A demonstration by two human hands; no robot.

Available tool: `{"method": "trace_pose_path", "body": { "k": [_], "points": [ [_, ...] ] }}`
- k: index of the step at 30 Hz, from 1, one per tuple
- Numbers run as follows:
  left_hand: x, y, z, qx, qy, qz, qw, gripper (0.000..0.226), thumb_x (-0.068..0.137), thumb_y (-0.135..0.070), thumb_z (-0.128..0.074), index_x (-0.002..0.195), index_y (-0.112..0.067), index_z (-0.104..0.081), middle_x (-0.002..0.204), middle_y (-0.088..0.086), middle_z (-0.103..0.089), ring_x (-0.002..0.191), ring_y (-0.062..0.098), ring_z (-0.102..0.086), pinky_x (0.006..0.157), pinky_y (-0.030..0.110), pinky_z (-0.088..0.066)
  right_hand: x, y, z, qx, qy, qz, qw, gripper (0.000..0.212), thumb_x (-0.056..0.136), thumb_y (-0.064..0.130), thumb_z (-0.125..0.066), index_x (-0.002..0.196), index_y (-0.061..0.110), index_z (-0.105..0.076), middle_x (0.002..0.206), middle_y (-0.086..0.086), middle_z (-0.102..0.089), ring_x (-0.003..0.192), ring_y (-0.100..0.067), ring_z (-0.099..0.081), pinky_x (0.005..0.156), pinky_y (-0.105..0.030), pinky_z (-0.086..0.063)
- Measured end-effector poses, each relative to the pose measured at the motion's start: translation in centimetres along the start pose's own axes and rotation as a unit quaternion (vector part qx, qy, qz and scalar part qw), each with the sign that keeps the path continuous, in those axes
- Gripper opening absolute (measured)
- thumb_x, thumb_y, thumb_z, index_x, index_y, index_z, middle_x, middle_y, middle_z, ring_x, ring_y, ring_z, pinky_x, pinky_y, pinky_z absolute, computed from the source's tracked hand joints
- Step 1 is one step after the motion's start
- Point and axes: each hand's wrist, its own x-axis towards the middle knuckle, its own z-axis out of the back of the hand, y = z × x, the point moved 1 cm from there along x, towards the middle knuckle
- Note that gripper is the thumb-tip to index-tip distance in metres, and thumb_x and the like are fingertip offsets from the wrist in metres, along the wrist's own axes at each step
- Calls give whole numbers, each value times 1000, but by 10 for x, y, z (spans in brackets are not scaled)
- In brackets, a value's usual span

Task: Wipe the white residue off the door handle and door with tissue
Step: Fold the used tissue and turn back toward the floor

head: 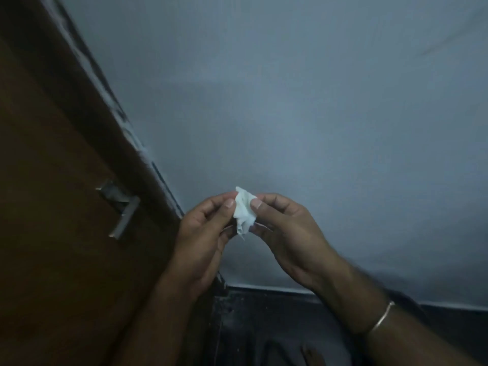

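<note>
before the grey wall [290, 101], left hand [200, 233] and right hand [287, 231] pinch a crumpled white tissue [244, 212] between their fingers, right of the brown wooden door's [52, 207] silver lever handle [124, 211].

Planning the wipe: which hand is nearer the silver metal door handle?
Left. The left hand is just right of the silver metal door handle; the right hand is farther right.

A room in a home, perhaps: a brown door [52, 180] with a metal handle [120, 211] is seen beside a plain wall [290, 101] and dark floor [264, 326].
</note>
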Motion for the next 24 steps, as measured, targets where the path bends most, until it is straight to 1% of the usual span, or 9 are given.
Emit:
{"method": "trace_pose_path", "body": {
  "k": [2,5,9,13,15,18,21,23,24],
  "points": [
    [7,11,-18,0,18,2,1000,26,83,-20,-61,105,-9,-72,108,12,-74,96,20,-72,79,28,-59,-5,4,16,-14,-23,30,999,24,83,17,-69,102,3,-70,100,-14,-73,90,-21,-68,79,-30,-55],
    [16,28,-48,9,55,-1,998,19,91,-14,-58,96,-15,-77,104,10,-75,95,19,-72,76,26,-58,-13,12,42,-34,-64,70,995,30,85,10,-71,113,-1,-68,110,-17,-72,99,-23,-67,86,-30,-53],
    [26,48,-87,55,99,-19,993,20,87,-5,-66,93,-21,-77,105,7,-75,98,22,-71,76,26,-56,-25,25,76,-85,-115,110,984,36,80,-2,-75,115,5,-67,108,-8,-73,98,-17,-68,81,-24,-53],
    [35,76,-123,109,78,-8,991,25,85,1,-69,98,-20,-69,106,13,-70,91,22,-70,69,28,-56,-35,33,112,-152,-188,127,962,33,85,-1,-70,114,14,-70,103,1,-75,89,-10,-70,75,-19,-53],
    [37,90,-141,132,68,12,989,34,85,-2,-71,112,-20,-60,105,17,-67,80,20,-70,64,28,-55,-39,36,132,-187,-255,145,938,31,86,-1,-68,111,18,-71,98,2,-75,83,-7,-70,69,-18,-54],
    [41,110,-164,140,66,42,987,40,89,-8,-68,125,-11,-52,99,21,-62,68,16,-65,58,27,-54,-43,38,162,-228,-334,182,896,28,85,0,-70,103,21,-69,96,2,-73,87,-10,-71,72,-23,-58],
    [43,132,-182,101,86,145,980,32,99,-30,-55,121,-7,-57,103,14,-60,76,21,-65,68,32,-59,-49,40,190,-332,-373,235,834,22,85,1,-68,92,22,-68,90,10,-69,88,-6,-67,72,-23,-55],
    [45,149,-193,42,119,229,965,40,98,-44,-50,112,-8,-61,99,11,-67,84,26,-69,79,39,-60,-54,37,210,-401,-378,271,790,23,80,-7,-65,88,14,-70,95,6,-66,93,-4,-62,75,-19,-51],
    [45,158,-199,23,139,248,958,40,97,-43,-51,110,-7,-61,98,12,-70,86,26,-70,83,40,-59,-57,34,222,-425,-374,277,776,24,77,-11,-64,87,10,-72,99,2,-65,96,-3,-60,77,-16,-50]
  ]
}}
